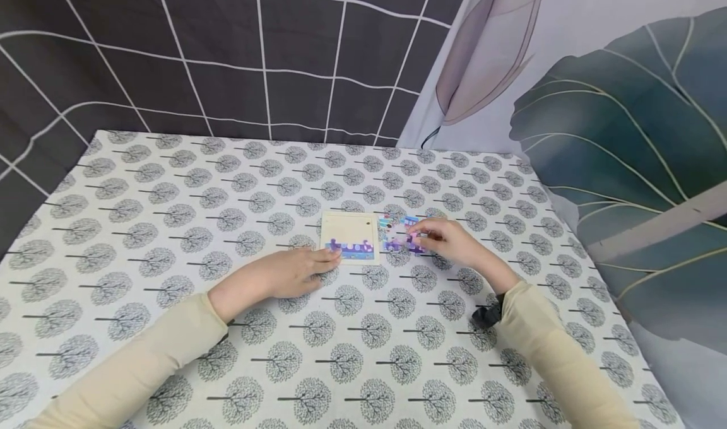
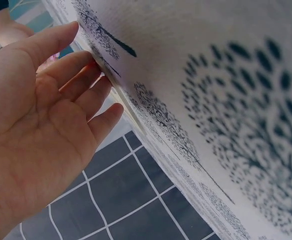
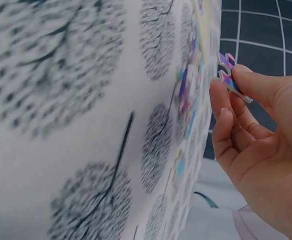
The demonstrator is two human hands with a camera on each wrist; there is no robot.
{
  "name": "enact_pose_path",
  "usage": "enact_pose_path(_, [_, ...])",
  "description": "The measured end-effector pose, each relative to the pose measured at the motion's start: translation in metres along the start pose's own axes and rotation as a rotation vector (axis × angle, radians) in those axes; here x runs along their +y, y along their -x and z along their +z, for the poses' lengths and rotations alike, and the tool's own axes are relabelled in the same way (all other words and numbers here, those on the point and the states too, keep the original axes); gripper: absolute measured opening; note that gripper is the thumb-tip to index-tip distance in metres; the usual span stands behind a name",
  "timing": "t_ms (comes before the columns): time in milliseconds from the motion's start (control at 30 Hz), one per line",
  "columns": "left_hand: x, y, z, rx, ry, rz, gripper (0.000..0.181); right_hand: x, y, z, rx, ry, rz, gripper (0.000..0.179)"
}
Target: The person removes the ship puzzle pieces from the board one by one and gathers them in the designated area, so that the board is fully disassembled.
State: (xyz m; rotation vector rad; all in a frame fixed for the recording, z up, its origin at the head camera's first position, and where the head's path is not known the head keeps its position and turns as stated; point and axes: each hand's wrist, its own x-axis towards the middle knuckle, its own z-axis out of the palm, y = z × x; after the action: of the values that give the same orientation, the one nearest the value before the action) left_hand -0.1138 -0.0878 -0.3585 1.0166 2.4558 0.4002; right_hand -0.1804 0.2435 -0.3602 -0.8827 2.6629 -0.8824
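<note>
Beige sleeves [image 1: 142, 353] nearest; left fingers [image 1: 322, 266], slightly apart, touch a puzzle tray [image 1: 346, 226]; right fingers [image 1: 430, 223] pinch a piece [image 3: 227, 81].

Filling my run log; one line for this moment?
left grip: touching jigsaw tray; right grip: pinching jigsaw piece; tray: pieces along near edge

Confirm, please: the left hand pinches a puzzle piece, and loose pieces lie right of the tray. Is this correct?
Not the left: the right hand pinches the puzzle piece, as the right wrist view shows. Loose pieces do lie right of the tray.
</note>
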Motion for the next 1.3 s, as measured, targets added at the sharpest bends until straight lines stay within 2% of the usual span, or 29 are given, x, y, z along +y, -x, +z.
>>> enact_pose_path(400, [0.0,0.0,0.001,0.003,-0.009,0.004,0.052,0.012,0.021,-0.007,0.014,0.023,0.09,0.026])
enact_pose_path(867, [-0.002,-0.001,0.003,0.019,0.001,-0.015,0.053,0.02,0.035,-0.012,0.015,0.019,0.13,0.023])
enact_pose_path(1100, [-0.003,-0.002,0.004,0.025,-0.003,-0.004,0.052,0.02,0.043,-0.016,0.005,0.011,0.203,0.025])
enact_pose_path(1300, [-0.002,-0.001,0.002,0.038,-0.004,0.006,0.052,0.026,0.047,-0.017,0.006,0.009,0.202,0.027])
